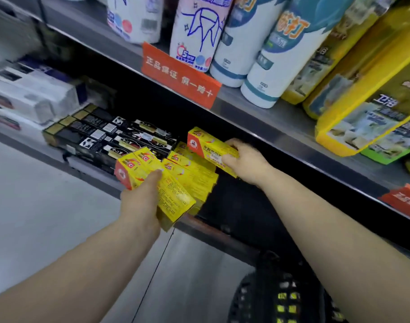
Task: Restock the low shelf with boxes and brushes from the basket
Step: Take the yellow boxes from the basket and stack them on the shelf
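My right hand (244, 160) pinches one long yellow cardboard box (208, 145) at frame centre, over the low grey metal shelf (87, 176). My left hand (141, 203) clasps a bundle of matching yellow boxes (157, 180) lower left of it. I judge them light, stiff, crushable: grip the long sides.

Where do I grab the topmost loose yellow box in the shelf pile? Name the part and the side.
Probably pinch the yellow box across its long narrow sides near the end facing you, coming in from the open shelf front. The upper shelf overhangs it, and the left hand and right hand flank it.
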